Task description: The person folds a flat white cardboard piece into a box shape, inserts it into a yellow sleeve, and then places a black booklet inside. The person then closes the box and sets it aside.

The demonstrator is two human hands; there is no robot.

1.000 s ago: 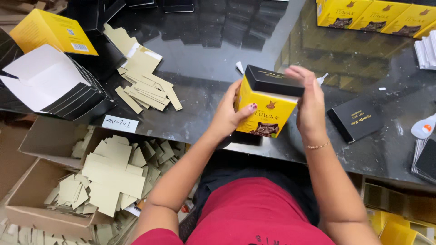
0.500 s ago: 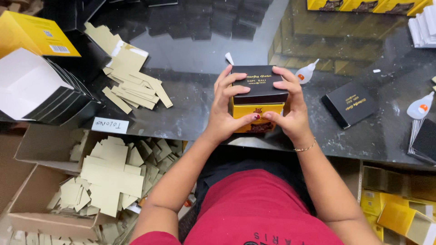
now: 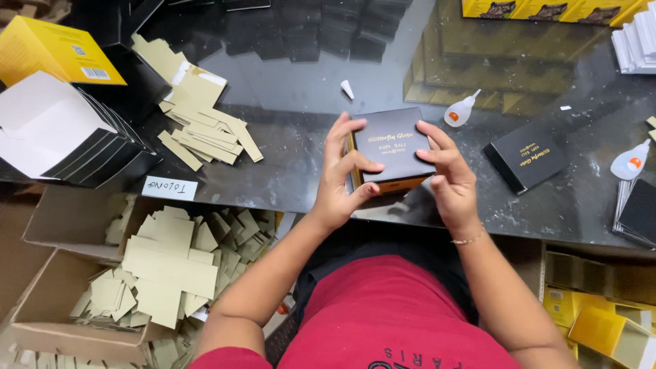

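Observation:
A small yellow box with a black lid (image 3: 391,147) stands on the dark glossy table (image 3: 294,89), lid facing up. My left hand (image 3: 342,174) grips its left side, thumb across the lid's front edge. My right hand (image 3: 447,174) holds its right side, fingers spread over the lid's corner. A second flat black lid (image 3: 526,157) lies on the table to the right of my right hand. A small glue bottle with an orange cap (image 3: 461,111) lies just beyond the box.
Tan cardboard inserts (image 3: 201,119) are piled on the left of the table, and more fill an open carton (image 3: 160,270) below its edge. Flat black-and-white box blanks (image 3: 55,133) stack at far left. Yellow boxes (image 3: 540,8) line the back right. Another glue bottle (image 3: 630,162) lies at right.
The box went from tilted in the air, yellow side showing, down onto the table with its black lid up. Both hands moved over it and now press its sides.

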